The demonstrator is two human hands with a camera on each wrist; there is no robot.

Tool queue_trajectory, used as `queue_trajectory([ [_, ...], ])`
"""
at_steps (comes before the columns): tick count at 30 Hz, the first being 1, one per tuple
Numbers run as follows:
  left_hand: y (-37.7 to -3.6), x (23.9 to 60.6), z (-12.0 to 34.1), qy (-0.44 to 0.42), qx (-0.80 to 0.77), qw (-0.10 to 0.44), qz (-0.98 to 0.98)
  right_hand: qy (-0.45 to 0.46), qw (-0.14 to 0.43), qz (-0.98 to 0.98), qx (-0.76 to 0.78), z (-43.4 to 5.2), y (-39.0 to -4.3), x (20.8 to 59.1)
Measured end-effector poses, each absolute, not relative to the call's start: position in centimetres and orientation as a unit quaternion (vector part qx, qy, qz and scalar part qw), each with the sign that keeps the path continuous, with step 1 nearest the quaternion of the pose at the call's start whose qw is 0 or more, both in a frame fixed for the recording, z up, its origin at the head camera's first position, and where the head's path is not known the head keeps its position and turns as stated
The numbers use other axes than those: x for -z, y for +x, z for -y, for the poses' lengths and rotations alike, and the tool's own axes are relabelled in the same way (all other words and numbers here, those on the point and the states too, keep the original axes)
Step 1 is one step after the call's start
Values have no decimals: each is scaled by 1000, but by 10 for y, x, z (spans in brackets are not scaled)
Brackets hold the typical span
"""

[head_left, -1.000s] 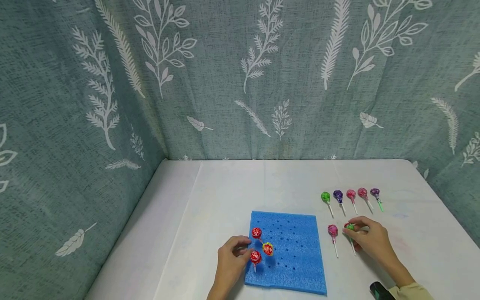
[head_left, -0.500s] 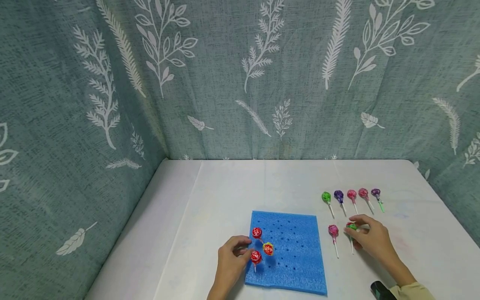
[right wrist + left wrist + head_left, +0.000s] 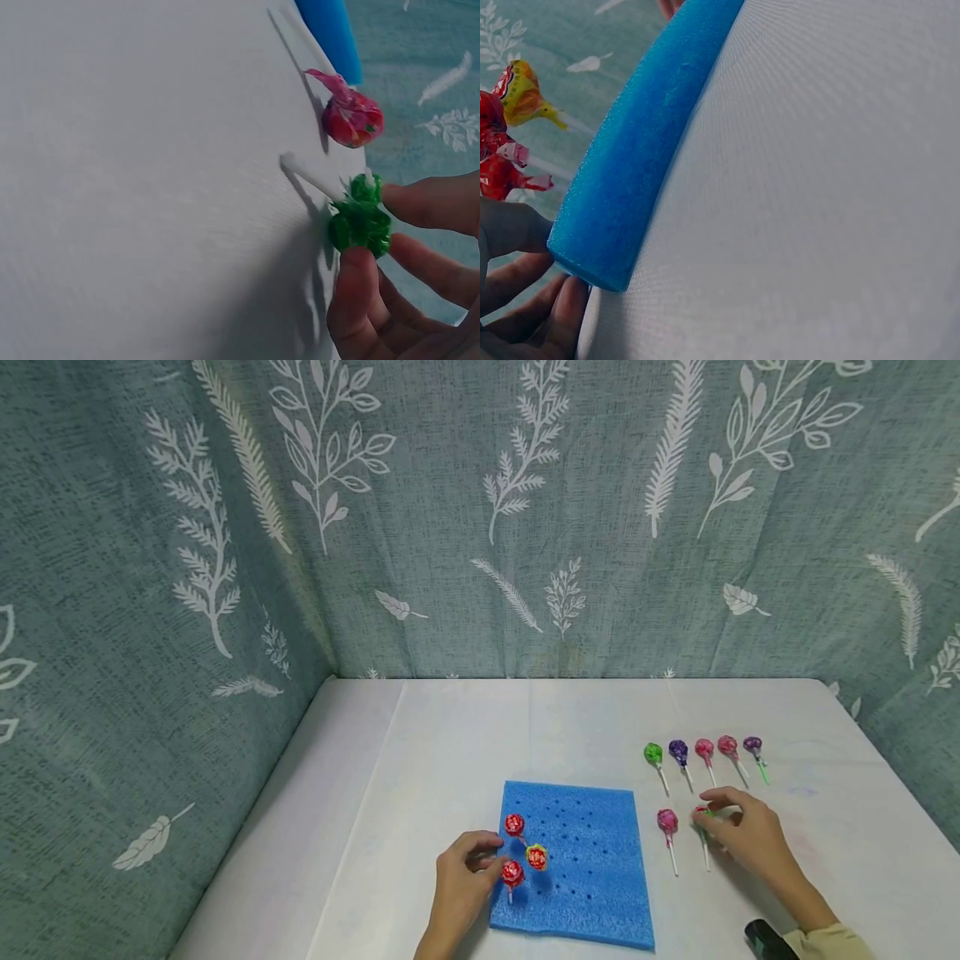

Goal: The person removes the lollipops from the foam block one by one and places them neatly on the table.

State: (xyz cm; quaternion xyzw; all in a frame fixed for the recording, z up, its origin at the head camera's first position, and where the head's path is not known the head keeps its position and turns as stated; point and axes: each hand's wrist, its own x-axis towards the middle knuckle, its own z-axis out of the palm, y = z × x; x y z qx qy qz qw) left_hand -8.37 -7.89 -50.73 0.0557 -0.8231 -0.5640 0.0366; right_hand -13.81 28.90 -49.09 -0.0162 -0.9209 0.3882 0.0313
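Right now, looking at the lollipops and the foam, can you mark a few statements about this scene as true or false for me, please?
1. Three lollipops stand in the blue foam board. True.
2. The right hand pinches a purple lollipop. False: its grip is on the green lollipop.
3. A row of five lollipops lies on the white table beyond the right hand. True.
4. The left hand holds a lollipop in the air. False: it rests at the left edge of the foam, beside the red lollipops.
5. A pink lollipop lies between the foam and the right hand. True.
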Motion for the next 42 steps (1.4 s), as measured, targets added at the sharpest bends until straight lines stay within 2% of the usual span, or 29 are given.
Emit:
queue_trajectory([
  [10,-84,508,79,51,571,44,818,-13,49,925,-376,-287,-140,479],
  [19,-84,509,79,57,564,43,822,46,96,907,-409,-275,-138,464],
  [24,-83,509,79,55,568,45,820,74,102,890,-439,-265,-134,451],
  [42,-84,508,78,51,573,49,817,126,27,845,-519,-226,-124,430],
])
